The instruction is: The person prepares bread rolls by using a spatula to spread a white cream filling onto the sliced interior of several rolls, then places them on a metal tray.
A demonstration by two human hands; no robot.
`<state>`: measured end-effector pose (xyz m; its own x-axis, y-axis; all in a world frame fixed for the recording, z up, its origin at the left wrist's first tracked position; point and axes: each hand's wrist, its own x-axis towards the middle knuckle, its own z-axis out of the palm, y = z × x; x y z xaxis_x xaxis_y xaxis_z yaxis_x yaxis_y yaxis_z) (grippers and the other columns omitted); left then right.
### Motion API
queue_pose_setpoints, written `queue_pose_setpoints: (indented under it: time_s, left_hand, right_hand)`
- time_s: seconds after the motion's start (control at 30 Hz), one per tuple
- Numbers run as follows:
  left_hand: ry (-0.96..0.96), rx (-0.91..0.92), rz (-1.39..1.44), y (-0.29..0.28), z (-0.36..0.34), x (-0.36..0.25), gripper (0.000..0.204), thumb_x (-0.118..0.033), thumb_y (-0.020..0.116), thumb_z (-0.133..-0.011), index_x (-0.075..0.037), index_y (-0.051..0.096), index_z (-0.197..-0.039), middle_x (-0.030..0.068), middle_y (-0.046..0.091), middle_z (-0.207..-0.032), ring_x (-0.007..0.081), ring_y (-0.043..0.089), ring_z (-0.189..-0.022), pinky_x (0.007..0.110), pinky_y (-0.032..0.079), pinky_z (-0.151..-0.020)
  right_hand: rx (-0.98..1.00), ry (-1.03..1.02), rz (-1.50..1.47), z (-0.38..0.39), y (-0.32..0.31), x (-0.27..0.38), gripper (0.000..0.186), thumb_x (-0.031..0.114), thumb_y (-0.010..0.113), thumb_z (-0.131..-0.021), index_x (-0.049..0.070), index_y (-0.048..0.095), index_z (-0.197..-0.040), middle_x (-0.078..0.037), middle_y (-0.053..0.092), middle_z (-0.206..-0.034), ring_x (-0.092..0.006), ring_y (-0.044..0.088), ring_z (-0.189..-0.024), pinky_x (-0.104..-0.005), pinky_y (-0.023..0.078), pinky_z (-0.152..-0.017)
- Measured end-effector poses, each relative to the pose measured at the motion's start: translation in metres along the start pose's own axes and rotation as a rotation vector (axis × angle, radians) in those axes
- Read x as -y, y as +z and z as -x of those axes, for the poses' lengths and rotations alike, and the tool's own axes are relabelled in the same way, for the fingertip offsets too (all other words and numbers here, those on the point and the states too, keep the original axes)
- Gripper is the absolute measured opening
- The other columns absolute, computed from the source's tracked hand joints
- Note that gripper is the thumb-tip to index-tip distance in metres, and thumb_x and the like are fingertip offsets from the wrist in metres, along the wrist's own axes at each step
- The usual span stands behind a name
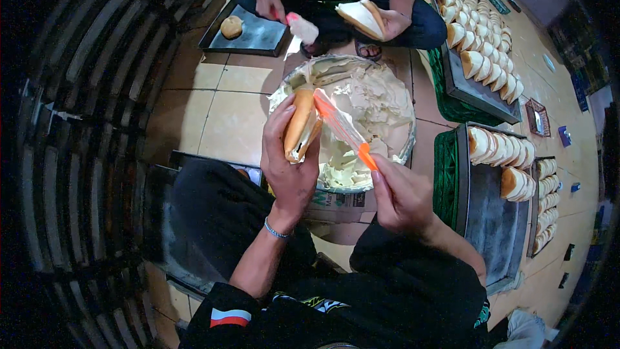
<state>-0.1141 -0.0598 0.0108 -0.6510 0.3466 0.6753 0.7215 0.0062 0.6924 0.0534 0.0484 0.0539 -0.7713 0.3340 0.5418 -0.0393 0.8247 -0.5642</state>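
My left hand (290,165) grips a split bread bun (301,124), its cut side turned to the right and smeared with cream. In my right hand (403,197) is an orange-handled spatula (343,124), coated with cream, its blade tip touching or close beside the bun's opening. Under both hands stands a large round tub of pale cream (381,100), the surface heaped and scooped. How deep the filling goes inside the bun is hidden by my fingers.
Opposite, a person holds a cream-covered bun (363,18) and a pink spatula (301,28). Beside them a dark tray (258,33) bears one bun (231,27). At right, trays hold rows of filled buns (500,147) on green crates (445,171). Dark slatted racks (84,123) line the left.
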Motion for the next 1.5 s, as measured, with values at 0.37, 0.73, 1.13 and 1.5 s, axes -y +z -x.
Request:
queue_pose_setpoints:
  time_s: [0.37,0.73,1.13,1.5]
  left_hand:
    - [0.056,-0.071,-0.103,-0.003,-0.003,0.004,0.055,0.008,0.071,-0.077,0.0,0.049,-0.126,0.0211,0.055,-0.13,0.0369,0.056,-0.121,0.042,0.045,-0.103]
    - [-0.85,-0.112,0.834,-0.015,-0.008,-0.002,0.048,-0.004,0.076,-0.083,-0.001,0.051,-0.125,0.008,0.063,-0.114,0.0176,0.063,-0.103,0.031,0.051,-0.091]
    - [-1.017,0.139,1.179,0.02,0.008,-0.047,0.053,0.001,0.072,-0.083,-0.001,0.048,-0.13,0.0098,0.061,-0.119,0.0199,0.062,-0.109,0.035,0.05,-0.099]
    - [-0.729,0.682,0.908,0.065,0.044,-0.083,0.074,-0.009,0.075,-0.082,-0.004,0.037,-0.145,0.0175,0.047,-0.146,0.0259,0.044,-0.135,0.039,0.034,-0.111]
  right_hand:
    - [0.182,-0.38,0.004,0.011,-0.009,-0.002,0.052,-0.004,0.067,-0.07,-0.009,0.06,-0.122,-0.006,0.055,-0.065,-0.0199,0.058,-0.052,-0.0336,0.05,-0.049]
    - [0.414,0.302,0.356,-0.019,-0.014,-0.123,0.019,0.013,0.062,-0.086,-0.002,0.068,-0.095,-0.02,0.067,-0.075,-0.0383,0.063,-0.06,-0.0458,0.052,-0.06]
    - [0.03,0.376,-0.696,-0.004,-0.01,-0.047,0.113,0.018,0.09,-0.069,0.007,0.017,-0.155,-0.017,0.054,-0.13,-0.025,0.057,-0.118,-0.0389,0.05,-0.095]
    - [-0.767,0.629,-0.573,0.148,-0.123,-0.098,0.11,-0.001,0.082,-0.071,0.007,0.01,-0.154,-0.018,0.052,-0.137,-0.0267,0.053,-0.124,-0.0395,0.042,-0.107]
